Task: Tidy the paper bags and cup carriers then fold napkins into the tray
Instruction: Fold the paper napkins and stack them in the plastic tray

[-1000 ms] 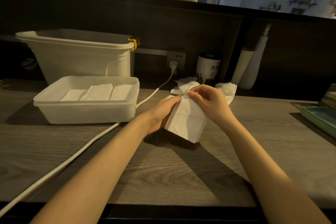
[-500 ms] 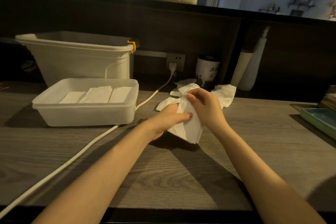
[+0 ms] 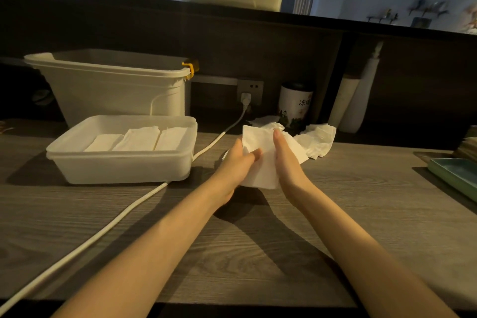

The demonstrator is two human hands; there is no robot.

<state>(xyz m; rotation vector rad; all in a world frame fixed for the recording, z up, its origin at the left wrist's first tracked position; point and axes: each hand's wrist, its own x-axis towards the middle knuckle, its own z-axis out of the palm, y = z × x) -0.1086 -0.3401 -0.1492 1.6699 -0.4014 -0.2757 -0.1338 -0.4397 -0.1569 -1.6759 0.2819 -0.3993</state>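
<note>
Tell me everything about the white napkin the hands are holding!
The napkin is thin, soft white paper, partly folded into a flat, upright shape held above the wooden counter. The left hand holds its left edge, thumb pressed on the front. The right hand lies flat along its right side, fingers straight. Behind it sits a pile of loose napkins.

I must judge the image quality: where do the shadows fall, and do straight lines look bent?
Head view: dim room; the arms and the napkin cast dark shadows on the table beneath them; the tray shadows its left side; the wide lens bows the dark shelf edge and tilts the right side.
</note>
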